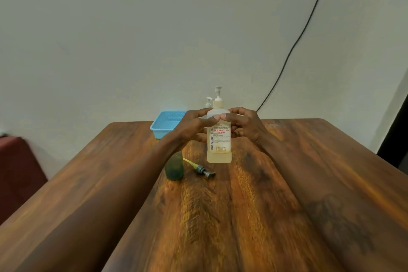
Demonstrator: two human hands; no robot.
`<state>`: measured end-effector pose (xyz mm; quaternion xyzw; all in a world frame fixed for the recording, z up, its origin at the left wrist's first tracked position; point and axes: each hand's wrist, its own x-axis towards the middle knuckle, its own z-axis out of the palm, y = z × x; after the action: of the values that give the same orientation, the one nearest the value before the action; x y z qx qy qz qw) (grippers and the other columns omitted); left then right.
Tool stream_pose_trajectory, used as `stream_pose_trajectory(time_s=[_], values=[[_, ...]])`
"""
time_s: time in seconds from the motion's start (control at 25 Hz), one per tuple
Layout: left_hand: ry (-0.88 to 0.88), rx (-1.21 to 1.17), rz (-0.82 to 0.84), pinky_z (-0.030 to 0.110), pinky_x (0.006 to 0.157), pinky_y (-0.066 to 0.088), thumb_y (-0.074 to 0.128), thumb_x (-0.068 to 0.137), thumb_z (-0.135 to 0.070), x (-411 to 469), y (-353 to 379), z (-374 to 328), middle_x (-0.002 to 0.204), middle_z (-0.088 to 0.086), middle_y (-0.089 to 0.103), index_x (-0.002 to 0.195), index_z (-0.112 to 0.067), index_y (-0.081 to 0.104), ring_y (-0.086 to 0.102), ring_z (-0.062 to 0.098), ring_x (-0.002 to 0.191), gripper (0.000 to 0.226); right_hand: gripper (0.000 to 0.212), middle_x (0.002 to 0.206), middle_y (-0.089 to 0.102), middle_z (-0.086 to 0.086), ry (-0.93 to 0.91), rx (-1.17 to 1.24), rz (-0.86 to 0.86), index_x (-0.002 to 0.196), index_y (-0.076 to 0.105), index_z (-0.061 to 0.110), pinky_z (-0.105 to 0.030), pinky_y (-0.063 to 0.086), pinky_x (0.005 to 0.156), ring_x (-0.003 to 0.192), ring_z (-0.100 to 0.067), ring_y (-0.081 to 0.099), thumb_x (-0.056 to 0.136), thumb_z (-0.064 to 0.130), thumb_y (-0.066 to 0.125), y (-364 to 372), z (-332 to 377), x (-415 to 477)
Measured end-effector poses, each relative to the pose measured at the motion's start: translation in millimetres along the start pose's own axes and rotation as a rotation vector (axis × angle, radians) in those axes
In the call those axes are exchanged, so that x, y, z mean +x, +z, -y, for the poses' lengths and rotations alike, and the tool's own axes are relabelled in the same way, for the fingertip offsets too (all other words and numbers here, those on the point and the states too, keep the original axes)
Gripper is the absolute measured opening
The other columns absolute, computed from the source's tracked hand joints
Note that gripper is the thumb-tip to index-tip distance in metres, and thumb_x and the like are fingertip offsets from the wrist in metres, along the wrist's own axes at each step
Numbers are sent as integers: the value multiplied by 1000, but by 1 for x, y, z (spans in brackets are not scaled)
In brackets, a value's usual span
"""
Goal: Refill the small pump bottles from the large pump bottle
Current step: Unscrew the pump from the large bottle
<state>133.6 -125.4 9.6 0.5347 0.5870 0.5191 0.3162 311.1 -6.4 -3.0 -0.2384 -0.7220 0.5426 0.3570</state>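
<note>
Large pump bottle (pixel 219 139) upright at mid-desk (pixel 287 183), gripped from both sides. Left hand (pixel 196 126) and right hand (pixel 245 126) curl round its shoulder just below the pump collar, with the thumb tips meeting on the near face. Small green bottle (pixel 174 166), uncapped, stands near and to the left, below the left wrist. Its detached pump (pixel 204 169) lies just beside it. A second small pump bottle (pixel 208 102) is partly hidden behind the large one, beside a blue basket (pixel 167 123).

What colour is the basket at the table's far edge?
Light blue basket; head view shows it best.
</note>
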Motion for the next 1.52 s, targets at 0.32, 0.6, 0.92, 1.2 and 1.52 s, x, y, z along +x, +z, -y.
stream_pose_trajectory(time_s=[0.32,0.6,0.92,1.2,1.52], values=[[5,62,76,40,79,66,85,80,-47,-10,-18,-6,107,-1,81,124,-23,73,79,21,98,52,57,86,76,-5,-5,-13,72,115,65,11,-35,61,72,79,-22,71,76,50,79,9,10,-12],[-24,112,52,40,80,66,90,80,-33,-15,-12,-3,102,0,82,115,-17,77,80,19,92,40,43,92,78,7,-138,-231,31,99,78,22,-34,59,72,85,-14,73,83,61,73,12,29,-19],[-1,153,127,33,76,66,89,82,-28,-30,-14,-2,102,-1,82,114,-15,78,80,19,93,36,40,77,75,13,-240,-452,-107,88,82,19,-15,51,57,70,-1,69,76,57,80,28,40,-28],[20,137,202,35,84,66,87,84,-24,-36,-17,4,105,0,82,106,-18,80,79,20,98,23,28,72,73,6,-277,-436,47,87,80,9,-18,49,57,64,-5,67,88,37,78,30,46,-31],[14,139,175,35,85,65,89,82,-26,-39,-17,11,104,0,82,113,-16,79,79,19,97,34,39,87,74,-3,-133,-400,124,97,76,10,-25,52,67,77,-16,68,83,46,79,29,40,-34]])
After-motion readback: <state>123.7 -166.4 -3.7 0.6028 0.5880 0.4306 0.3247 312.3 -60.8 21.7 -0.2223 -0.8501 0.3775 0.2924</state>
